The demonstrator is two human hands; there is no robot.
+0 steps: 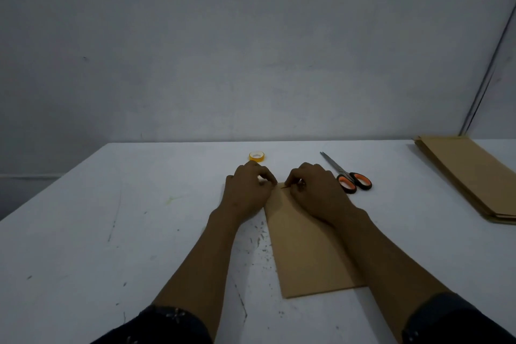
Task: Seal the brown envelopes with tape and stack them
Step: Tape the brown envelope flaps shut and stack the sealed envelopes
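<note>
A brown envelope [304, 254] lies lengthwise on the white table [111, 218] in front of me. Both my hands sit at its far end. My left hand [247, 190] has its fingers curled at the envelope's far left corner. My right hand [315, 190] pinches a thin strip of yellowish tape [285, 186] at the far edge. What the left fingers hold is hidden by the knuckles. A yellow tape roll [257, 156] stands just beyond my left hand.
Orange-handled scissors [347, 174] lie right of my right hand, blades pointing away. A stack of brown envelopes [469, 176] lies at the table's right edge. A grey wall rises behind the table.
</note>
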